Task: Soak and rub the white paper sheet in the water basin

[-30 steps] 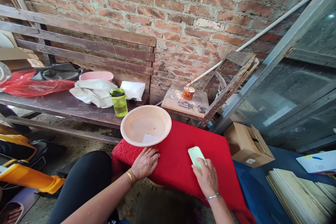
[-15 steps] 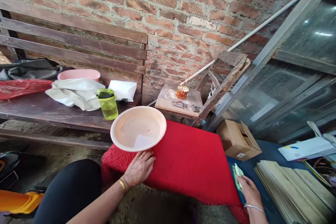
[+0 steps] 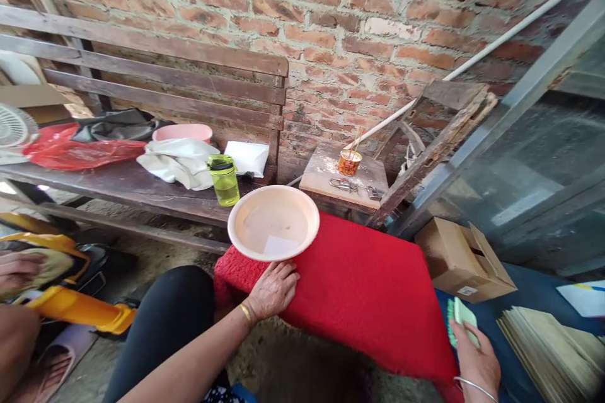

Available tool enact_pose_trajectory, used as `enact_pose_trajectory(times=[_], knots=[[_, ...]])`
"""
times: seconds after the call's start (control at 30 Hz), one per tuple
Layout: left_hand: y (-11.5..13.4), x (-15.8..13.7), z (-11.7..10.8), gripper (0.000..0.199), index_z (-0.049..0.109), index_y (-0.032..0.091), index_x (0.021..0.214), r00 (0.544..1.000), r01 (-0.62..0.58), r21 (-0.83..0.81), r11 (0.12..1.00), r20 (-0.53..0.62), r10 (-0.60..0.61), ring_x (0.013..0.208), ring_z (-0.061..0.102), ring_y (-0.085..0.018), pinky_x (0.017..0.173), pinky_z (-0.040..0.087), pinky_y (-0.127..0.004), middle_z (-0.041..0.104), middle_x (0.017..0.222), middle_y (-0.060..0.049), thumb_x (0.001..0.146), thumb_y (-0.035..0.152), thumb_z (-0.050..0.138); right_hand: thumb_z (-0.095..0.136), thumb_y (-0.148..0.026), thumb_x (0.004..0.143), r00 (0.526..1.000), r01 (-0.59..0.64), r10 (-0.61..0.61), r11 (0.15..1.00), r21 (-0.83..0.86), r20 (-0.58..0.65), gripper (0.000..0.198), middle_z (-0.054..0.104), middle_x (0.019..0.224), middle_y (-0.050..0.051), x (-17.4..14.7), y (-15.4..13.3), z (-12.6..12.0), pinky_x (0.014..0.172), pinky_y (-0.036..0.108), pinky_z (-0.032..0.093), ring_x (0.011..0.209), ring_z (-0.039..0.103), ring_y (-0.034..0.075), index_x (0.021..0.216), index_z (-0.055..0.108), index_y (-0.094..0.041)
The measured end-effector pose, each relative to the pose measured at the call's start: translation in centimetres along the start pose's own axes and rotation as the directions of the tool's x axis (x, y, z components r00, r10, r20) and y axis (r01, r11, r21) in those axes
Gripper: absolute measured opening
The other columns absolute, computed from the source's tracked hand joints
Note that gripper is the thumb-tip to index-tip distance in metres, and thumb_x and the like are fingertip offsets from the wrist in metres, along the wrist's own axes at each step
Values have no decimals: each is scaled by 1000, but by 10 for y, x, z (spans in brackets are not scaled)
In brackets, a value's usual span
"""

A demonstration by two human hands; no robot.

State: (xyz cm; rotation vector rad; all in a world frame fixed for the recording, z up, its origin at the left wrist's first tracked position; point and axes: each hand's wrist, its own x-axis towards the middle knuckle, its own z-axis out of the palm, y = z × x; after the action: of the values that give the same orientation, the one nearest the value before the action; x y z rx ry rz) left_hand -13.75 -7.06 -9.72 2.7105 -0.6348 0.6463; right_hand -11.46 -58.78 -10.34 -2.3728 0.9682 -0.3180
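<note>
My left hand lies on the near edge of the red cloth, fingers stretched out just below the rim of a pale basin; whether the fingertips touch the basin I cannot tell. The basin holds clear water, with a white patch showing near its front. Over the cloth's right edge, my right hand is closed around a light green scrubbing brush, its green bristles facing left toward the cloth. The red cloth covers a low table or bench.
A wooden bench at the left bears a green water bottle, white cloth and red plastic bag. A small stand holds a cup and padlocks. Cardboard box and boards lie right. Another person's hand shows far left.
The view has swung left, bringing another person's hand and a fan into sight. My left hand stays by the basin, and my right hand still holds the brush, now turned to show more of it.
</note>
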Motion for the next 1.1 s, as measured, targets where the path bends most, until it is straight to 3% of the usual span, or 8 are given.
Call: enact_pose_trajectory(times=[0.17,0.23,0.4,0.47,0.63,0.87,1.0,1.1], knots=[[-1,0,2,23,66,23,109,1000,8,-8,1000,25,-8,111,58,-23,104,41,-42,65,114,-6,89,19,55,59,-72,68,951,250,-275,953,172,141,68,68,96,13,-63,-98,33,81,45,52,89,64,32,110,70,-20],[0,1,1,22,66,23,109,999,8,-8,1000,31,-7,111,58,-23,104,41,-42,65,114,-6,89,19,55,58,-67,73,869,416,-453,887,200,201,62,64,94,11,-99,-142,54,82,43,51,88,62,28,110,70,-19],[1,1,-3,24,65,23,109,1000,6,-12,1000,24,-6,112,57,-24,104,41,-42,65,115,-7,89,18,55,59,-44,86,557,791,-769,606,83,313,36,59,99,8,-173,-218,102,85,38,47,91,59,24,114,70,-24],[1,0,-3,25,66,23,110,1000,9,-14,1000,14,-8,112,57,-24,104,41,-42,65,116,-7,89,17,54,61,-40,87,512,836,-782,549,3,355,33,59,103,7,-182,-230,110,86,36,46,92,59,23,117,68,-28],[0,-2,2,26,66,23,110,1000,-1,-13,1000,-3,1,112,58,-25,104,41,-44,66,116,-7,89,16,52,59,-40,88,664,731,-647,666,-146,375,34,61,102,6,-135,-212,91,81,33,46,88,61,22,119,68,-29],[0,-2,4,27,66,24,110,1000,1,-14,1000,-4,-1,112,58,-24,105,41,-44,66,115,-7,91,15,50,50,-58,83,945,314,-257,881,-353,201,56,62,85,8,-13,-106,12,80,39,51,97,63,29,125,66,-24],[0,0,2,26,67,22,108,1000,-7,-2,1000,-13,7,111,58,-24,104,42,-44,66,113,-7,91,15,49,48,-67,78,996,73,-53,943,-325,71,65,61,81,12,6,-55,-27,73,48,51,87,66,36,120,69,-22],[0,2,0,26,67,22,108,1000,-18,6,1000,-6,18,111,58,-24,104,42,-44,66,113,-8,91,15,49,51,-67,76,983,178,-168,969,-169,70,62,62,82,13,-34,-56,-28,80,50,51,94,63,37,115,70,-21]])
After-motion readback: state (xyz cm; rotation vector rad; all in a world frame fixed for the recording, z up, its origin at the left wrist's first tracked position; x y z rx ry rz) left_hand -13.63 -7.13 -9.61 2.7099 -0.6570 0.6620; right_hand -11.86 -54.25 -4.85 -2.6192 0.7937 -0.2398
